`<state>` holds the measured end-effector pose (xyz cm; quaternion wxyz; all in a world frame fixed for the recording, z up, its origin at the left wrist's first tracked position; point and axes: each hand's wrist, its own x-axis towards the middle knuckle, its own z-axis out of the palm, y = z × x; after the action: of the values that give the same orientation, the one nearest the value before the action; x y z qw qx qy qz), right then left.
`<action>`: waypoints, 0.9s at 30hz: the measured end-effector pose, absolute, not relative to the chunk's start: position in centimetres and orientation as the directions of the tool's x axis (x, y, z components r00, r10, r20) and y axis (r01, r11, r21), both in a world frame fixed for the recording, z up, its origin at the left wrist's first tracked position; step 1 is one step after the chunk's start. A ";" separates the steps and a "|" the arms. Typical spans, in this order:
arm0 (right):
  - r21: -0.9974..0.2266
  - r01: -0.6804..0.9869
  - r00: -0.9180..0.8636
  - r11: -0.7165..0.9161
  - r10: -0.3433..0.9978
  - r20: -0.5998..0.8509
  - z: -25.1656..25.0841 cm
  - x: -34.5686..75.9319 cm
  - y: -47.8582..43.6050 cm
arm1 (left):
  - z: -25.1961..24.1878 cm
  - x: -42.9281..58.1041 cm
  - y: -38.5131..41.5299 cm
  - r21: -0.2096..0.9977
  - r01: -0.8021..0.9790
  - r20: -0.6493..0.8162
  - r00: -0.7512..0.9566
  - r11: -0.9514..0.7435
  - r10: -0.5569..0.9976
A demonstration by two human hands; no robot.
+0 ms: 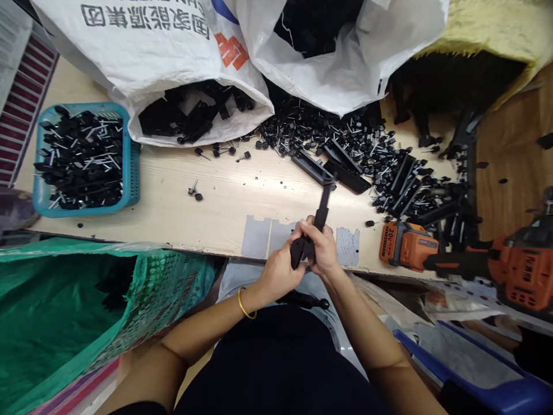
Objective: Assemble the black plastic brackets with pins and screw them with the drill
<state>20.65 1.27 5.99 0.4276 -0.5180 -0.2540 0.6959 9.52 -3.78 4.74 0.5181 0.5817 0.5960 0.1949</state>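
Near the front edge of the table, both of my hands are closed around one black plastic bracket-like part (pixel 322 208) with a long narrow arm pointing away from me. My left hand (pixel 280 270), with a gold bangle at the wrist, grips its thick near end. My right hand (pixel 323 246) wraps around the middle, just below the arm. Fingers hide part of the piece, so its exact kind is unclear. Beneath and beside the hands lie flat grey plates (pixel 256 236). Past the arm's tip rest black channel-shaped pieces (pixel 345 173).
A heap of black-headed screws (pixel 298 129) spreads along the back. A blue basket (pixel 135 173) of similar screws stands left. White sacks (pixel 173 57), a yellow sack (pixel 488 34) and a green sack (pixel 168 288) surround the table (pixel 173 190). An orange power drill (pixel 518 271) lies right.
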 end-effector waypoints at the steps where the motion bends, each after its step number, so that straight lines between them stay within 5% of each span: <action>1: -0.804 -0.369 -0.025 -0.466 0.870 -0.493 5.8 20.3 1.0 | 4.8 9.5 -3.9 0.833 0.493 -0.395 0.213 0.251 0.894; 7: -0.704 -0.518 -0.104 -0.486 0.852 -0.513 4.6 19.8 0.5 | 5.7 9.8 -3.5 0.705 0.683 -0.448 0.222 0.190 0.866; 13: -0.738 -0.582 0.107 -0.342 0.867 -0.487 3.9 19.6 -0.1 | 6.4 9.9 -2.8 0.639 0.749 -0.502 0.237 0.173 0.832; 24: -0.781 -0.566 0.159 -0.264 0.895 -0.418 4.2 19.0 0.4 | 6.6 9.5 -1.8 0.619 0.777 -0.470 0.250 0.114 0.847; 27: -0.758 -0.558 0.036 -0.337 0.903 -0.428 4.3 20.0 0.5 | 6.2 9.0 -1.7 0.638 0.767 -0.476 0.323 0.069 0.818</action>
<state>19.96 0.49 4.29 0.5457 -0.4691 -0.1838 0.6696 9.04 -1.67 6.16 0.4434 0.6817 0.5812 0.0291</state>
